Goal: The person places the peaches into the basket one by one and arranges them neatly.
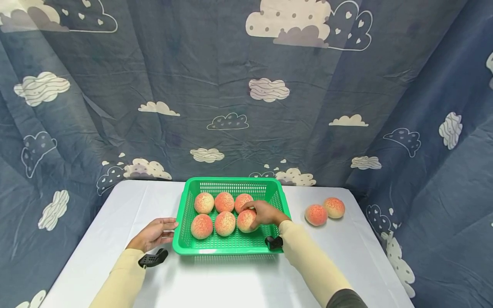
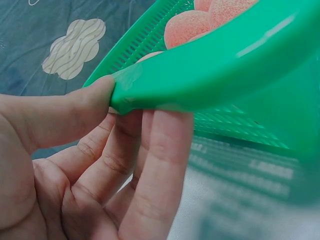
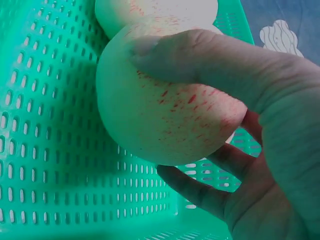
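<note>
A green plastic basket stands on the white table with several red-speckled peaches in it, in a back row and a front row. My right hand reaches over its right side and holds the right-hand peach of the front row. Up close in the right wrist view, the thumb lies across that peach while the fingers curl round its far side. At the basket's left wall, my left hand pinches the rim, thumb at the edge and fingertips beneath it.
Two more peaches, a nearer one and a farther one, lie side by side on the table right of the basket. A dark blue curtain with cloud prints hangs behind the table and along its sides.
</note>
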The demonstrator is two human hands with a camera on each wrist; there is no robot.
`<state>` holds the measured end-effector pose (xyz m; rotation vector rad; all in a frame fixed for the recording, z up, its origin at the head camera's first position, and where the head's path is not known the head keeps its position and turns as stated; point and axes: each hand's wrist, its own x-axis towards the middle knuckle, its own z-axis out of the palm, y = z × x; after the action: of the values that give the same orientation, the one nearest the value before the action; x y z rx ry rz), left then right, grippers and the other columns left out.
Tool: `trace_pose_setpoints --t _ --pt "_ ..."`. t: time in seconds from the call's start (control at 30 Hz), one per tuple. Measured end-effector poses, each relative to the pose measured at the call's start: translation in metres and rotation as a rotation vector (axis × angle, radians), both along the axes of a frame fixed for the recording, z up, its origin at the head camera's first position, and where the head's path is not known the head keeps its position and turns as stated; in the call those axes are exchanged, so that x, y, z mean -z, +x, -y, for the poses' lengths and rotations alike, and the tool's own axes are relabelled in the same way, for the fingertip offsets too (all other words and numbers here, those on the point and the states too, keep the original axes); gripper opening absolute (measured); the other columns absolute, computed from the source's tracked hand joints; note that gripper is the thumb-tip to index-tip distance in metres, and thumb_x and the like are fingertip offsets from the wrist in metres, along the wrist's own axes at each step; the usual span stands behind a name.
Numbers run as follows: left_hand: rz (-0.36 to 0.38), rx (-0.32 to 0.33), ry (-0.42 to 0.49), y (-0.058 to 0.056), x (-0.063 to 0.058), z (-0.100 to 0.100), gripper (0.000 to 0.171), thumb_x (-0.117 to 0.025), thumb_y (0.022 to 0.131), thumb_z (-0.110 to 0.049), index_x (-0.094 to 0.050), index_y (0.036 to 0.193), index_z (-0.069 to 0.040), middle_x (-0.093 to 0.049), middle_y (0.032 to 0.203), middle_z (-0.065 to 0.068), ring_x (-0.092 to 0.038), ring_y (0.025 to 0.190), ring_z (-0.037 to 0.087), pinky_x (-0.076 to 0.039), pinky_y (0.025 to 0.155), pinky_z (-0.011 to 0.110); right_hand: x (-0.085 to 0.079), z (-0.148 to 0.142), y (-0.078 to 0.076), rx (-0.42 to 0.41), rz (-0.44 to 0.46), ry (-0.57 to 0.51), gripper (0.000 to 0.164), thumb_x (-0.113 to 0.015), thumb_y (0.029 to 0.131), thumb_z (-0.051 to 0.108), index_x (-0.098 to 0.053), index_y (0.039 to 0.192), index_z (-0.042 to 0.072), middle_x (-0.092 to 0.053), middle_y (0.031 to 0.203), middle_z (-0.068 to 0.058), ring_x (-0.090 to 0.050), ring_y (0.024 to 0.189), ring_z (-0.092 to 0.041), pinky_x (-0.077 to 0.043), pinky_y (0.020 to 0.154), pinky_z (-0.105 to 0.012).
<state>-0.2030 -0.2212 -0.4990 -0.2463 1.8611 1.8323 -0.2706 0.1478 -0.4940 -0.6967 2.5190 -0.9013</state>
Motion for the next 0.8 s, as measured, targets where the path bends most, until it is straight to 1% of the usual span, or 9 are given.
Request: trace_pose_setpoints --t 0.1,0.23,0.4,0.53,0.7,0.8 --pt "-0.001 0.003 0.005 0.0004 -0.0004 -0.0002 0.046 -0.056 0.098 -0.011 -0.042 0.134 0.014 -0.066 0.088 0.001 -0.062 0.077 0.012 -0.056 0.070 0.025 -0.0008 0.0029 -0.0004 -0.024 0.016 0.034 0.066 -0.083 0.059 -0.007 -0.066 0.119 0.012 -0.062 0.121 -0.006 -0.056 0.112 -0.027 -0.051 0.088 -0.041" --pt "-0.004 0.006 0.008 0.0006 -0.0009 -0.0001 0.046 -0.055 0.098 -0.011 -0.041 0.134 0.014 -0.066 0.088 0.001 -0.062 0.077 0.012 -0.056 0.069 0.025 -0.0023 0.0066 -0.0011 -0.054 0.026 0.061 0.064 -0.083 0.059 -0.008 -0.067 0.118 0.012 -0.063 0.120 -0.002 -0.055 0.113 -0.024 -0.050 0.091 -0.040" --pt "-0.003 -0.001 0.004 0.0009 -0.0015 -0.0001 0.047 -0.056 0.098 -0.012 -0.040 0.134 0.014 -0.065 0.086 0.000 -0.061 0.076 0.011 -0.056 0.068 0.024 -0.0048 0.0097 -0.0025 -0.066 0.010 0.098 0.065 -0.084 0.059 -0.008 -0.067 0.118 0.011 -0.063 0.120 -0.001 -0.054 0.116 -0.024 -0.048 0.095 -0.041" --pt "-0.003 -0.001 0.002 0.0011 -0.0014 -0.0006 0.046 -0.056 0.098 -0.012 -0.041 0.134 0.013 -0.065 0.087 0.001 -0.061 0.076 0.011 -0.056 0.068 0.024 -0.0061 0.0105 -0.0030 -0.074 -0.004 0.116 0.061 -0.083 0.062 -0.008 -0.066 0.118 0.010 -0.063 0.120 -0.002 -0.054 0.116 -0.025 -0.047 0.095 -0.042" --pt "-0.003 -0.003 0.002 0.0013 -0.0012 -0.0010 0.046 -0.056 0.098 -0.011 -0.041 0.134 0.013 -0.065 0.087 0.001 -0.061 0.076 0.012 -0.056 0.068 0.024 -0.0058 0.0090 -0.0025 -0.078 -0.011 0.101 0.057 -0.082 0.063 -0.007 -0.067 0.115 0.012 -0.064 0.118 -0.001 -0.055 0.114 -0.024 -0.048 0.094 -0.041" --pt "-0.006 -0.002 0.001 0.0011 -0.0013 -0.0005 0.046 -0.056 0.098 -0.012 -0.041 0.134 0.013 -0.065 0.087 0.000 -0.061 0.077 0.011 -0.056 0.068 0.024 -0.0051 0.0069 -0.0028 -0.064 0.005 0.074 0.057 -0.083 0.063 -0.006 -0.067 0.116 0.009 -0.064 0.118 -0.003 -0.055 0.115 -0.026 -0.048 0.094 -0.042"
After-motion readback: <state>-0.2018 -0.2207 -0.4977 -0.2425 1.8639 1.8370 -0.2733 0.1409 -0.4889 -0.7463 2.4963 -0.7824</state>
